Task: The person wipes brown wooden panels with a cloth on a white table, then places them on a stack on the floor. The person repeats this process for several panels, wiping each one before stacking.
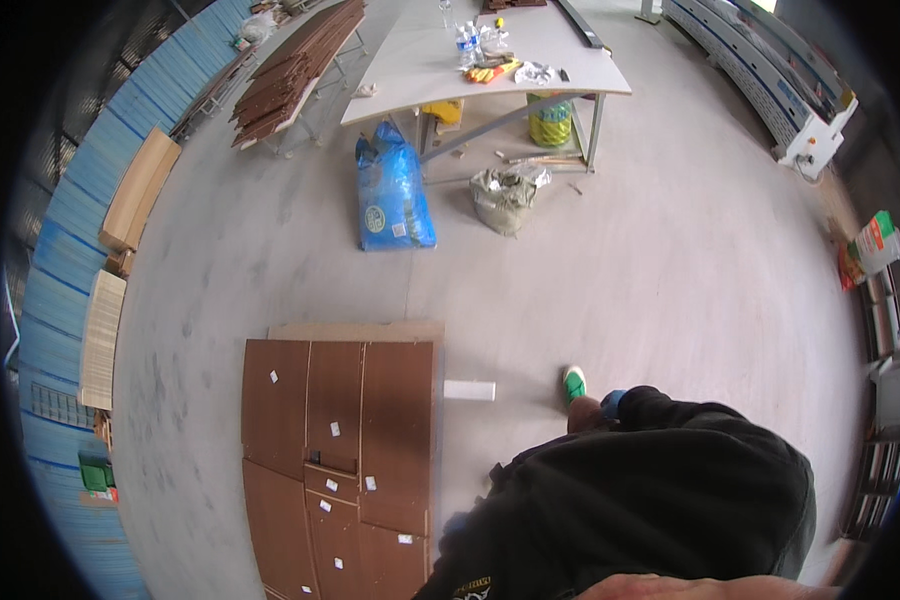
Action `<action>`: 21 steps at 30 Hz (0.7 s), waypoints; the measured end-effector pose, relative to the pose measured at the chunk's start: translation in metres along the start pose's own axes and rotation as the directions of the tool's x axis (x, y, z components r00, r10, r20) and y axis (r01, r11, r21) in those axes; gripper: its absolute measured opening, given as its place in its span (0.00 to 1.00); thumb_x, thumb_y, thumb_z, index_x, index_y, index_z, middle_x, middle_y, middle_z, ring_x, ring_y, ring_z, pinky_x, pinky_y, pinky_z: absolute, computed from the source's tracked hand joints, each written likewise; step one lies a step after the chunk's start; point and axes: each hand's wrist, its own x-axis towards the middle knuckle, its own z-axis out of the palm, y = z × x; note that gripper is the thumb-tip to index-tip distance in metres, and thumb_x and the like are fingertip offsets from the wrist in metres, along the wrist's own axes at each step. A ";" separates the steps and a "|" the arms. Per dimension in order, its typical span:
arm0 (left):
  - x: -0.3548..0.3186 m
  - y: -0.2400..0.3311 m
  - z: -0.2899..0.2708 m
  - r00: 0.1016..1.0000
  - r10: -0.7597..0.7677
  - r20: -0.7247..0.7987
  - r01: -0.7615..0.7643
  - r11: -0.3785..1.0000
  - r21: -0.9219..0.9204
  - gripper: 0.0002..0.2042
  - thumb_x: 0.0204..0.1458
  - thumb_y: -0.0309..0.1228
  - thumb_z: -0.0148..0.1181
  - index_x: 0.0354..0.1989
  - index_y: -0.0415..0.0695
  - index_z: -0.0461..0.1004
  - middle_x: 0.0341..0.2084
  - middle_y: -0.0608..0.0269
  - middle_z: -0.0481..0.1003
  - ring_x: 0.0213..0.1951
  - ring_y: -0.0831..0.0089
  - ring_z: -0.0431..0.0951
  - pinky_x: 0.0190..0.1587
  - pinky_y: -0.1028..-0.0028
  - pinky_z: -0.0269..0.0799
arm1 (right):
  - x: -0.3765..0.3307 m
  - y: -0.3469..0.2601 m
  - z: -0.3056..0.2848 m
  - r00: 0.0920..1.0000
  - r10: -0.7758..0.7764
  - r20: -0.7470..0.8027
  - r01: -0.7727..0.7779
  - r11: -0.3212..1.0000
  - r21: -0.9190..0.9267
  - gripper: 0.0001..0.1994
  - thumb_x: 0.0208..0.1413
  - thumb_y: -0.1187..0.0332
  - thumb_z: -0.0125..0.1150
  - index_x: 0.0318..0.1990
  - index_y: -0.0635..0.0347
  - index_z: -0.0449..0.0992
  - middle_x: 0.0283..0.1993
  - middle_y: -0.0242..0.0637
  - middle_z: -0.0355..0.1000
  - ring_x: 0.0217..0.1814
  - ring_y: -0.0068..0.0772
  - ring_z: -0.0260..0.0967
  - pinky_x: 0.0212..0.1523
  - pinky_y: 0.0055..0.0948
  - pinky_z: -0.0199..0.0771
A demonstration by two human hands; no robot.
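Observation:
My black jacket (630,500) fills the lower right of the head view. At the end of its far sleeve shows a small blue patch, apparently my gloved right hand (613,402), close to my leg and green shoe (573,382). Its fingers are mostly hidden, and I cannot make out anything held. My left hand cannot be picked out; the jacket covers that side. Left of me lies a stack of brown panels (335,430) with small white labels. A short white block (469,390) sits against its right edge.
Ahead stands a white worktable (410,75) with bottles and gloves on it. A blue sack (394,190) and an open woven sack (507,200) stand before it. Brown boards (295,70) rest on trestles at far left; a long white machine (750,80) stands at far right.

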 end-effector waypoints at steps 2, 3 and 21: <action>0.016 0.060 -0.004 1.000 0.024 0.008 -0.024 0.997 0.067 0.17 0.59 0.47 0.64 0.47 0.48 0.86 0.47 0.52 0.84 0.50 0.52 0.83 0.52 0.54 0.78 | -0.001 0.056 -0.042 0.986 -0.042 -0.163 0.039 0.999 -0.021 0.17 0.57 0.53 0.65 0.47 0.49 0.88 0.46 0.41 0.85 0.53 0.40 0.82 0.53 0.42 0.80; 0.022 0.088 -0.008 0.999 0.037 0.011 -0.038 0.994 0.101 0.17 0.58 0.47 0.64 0.47 0.48 0.86 0.47 0.52 0.84 0.50 0.52 0.83 0.52 0.53 0.79 | -0.005 0.083 -0.059 0.977 -0.010 -0.211 0.029 0.996 0.089 0.18 0.60 0.53 0.58 0.48 0.52 0.87 0.52 0.44 0.83 0.58 0.46 0.79 0.58 0.45 0.78; 0.103 0.376 -0.034 0.991 0.027 0.129 -0.069 0.939 0.337 0.14 0.59 0.42 0.65 0.45 0.46 0.84 0.42 0.56 0.84 0.42 0.54 0.84 0.44 0.57 0.80 | 0.064 0.177 -0.259 0.950 0.186 -0.249 0.069 0.655 0.753 0.18 0.60 0.57 0.71 0.54 0.55 0.85 0.42 0.35 0.85 0.39 0.31 0.84 0.39 0.36 0.84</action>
